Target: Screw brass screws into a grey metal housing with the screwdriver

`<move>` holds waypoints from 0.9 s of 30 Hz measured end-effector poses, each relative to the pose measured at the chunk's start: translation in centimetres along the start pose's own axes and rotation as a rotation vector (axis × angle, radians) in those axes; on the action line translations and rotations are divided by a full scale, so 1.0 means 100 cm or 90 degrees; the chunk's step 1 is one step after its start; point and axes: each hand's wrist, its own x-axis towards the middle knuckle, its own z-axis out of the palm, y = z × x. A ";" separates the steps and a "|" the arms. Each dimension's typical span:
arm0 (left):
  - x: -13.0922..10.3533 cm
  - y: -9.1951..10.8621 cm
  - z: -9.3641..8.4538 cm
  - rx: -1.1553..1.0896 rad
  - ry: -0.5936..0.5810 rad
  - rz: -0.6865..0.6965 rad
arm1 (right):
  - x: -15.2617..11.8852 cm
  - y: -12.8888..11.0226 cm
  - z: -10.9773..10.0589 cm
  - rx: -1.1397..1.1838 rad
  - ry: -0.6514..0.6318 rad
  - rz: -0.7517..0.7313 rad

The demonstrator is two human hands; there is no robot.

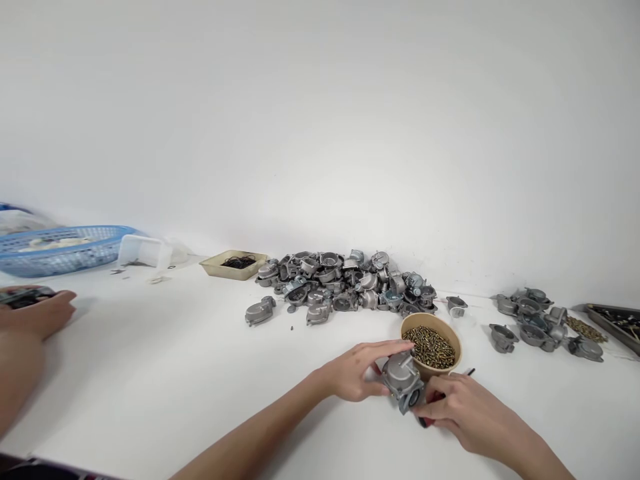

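My left hand (357, 373) holds a grey metal housing (401, 375) between its thumb and fingers, just in front of a round tan bowl (457, 337) filled with brass-coloured screws (429, 347). The housing is tilted, with a round opening toward the lower right. At its right side is my right hand (457, 407), its fingers closed round a red and black tool (427, 421). The tool's dark end sticks out above that hand. Whether the right fingertips also touch the housing is hard to tell.
Many grey housings (325, 280) lie heaped behind the bowl, with a smaller group (533, 320) at the right beside brass pieces and a dark tray (613, 327). A cream tray (213, 267) holds black rings. Far left are a blue basket (65, 260) and another person's hands (45, 313).
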 end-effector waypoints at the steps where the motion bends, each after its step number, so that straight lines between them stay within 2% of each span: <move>1: 0.000 -0.001 -0.001 0.000 -0.003 0.004 | 0.002 -0.001 0.002 -0.019 -0.004 -0.003; 4: -0.001 -0.003 -0.001 0.006 -0.013 -0.002 | 0.004 -0.002 0.007 -0.048 -0.009 -0.006; 7: -0.002 -0.002 -0.001 0.010 -0.021 -0.009 | 0.004 -0.001 0.007 -0.017 0.008 -0.004; 12: -0.002 -0.002 0.003 0.016 -0.007 -0.004 | 0.000 0.000 -0.005 0.092 0.001 -0.002; 15: 0.000 -0.004 0.005 0.014 -0.007 0.003 | -0.004 0.004 -0.013 0.146 0.030 -0.038; 18: 0.001 -0.006 0.007 0.008 -0.018 0.007 | -0.007 0.010 -0.015 0.142 0.121 -0.081; 21: 0.001 -0.006 0.007 0.018 -0.021 -0.006 | -0.008 0.014 -0.011 0.093 0.295 -0.112; 23: 0.001 -0.007 0.008 0.016 -0.017 -0.015 | -0.006 0.013 -0.006 0.058 0.383 -0.109; 27: 0.001 -0.009 0.012 -0.005 0.011 0.007 | 0.000 0.004 0.005 -0.059 0.435 -0.069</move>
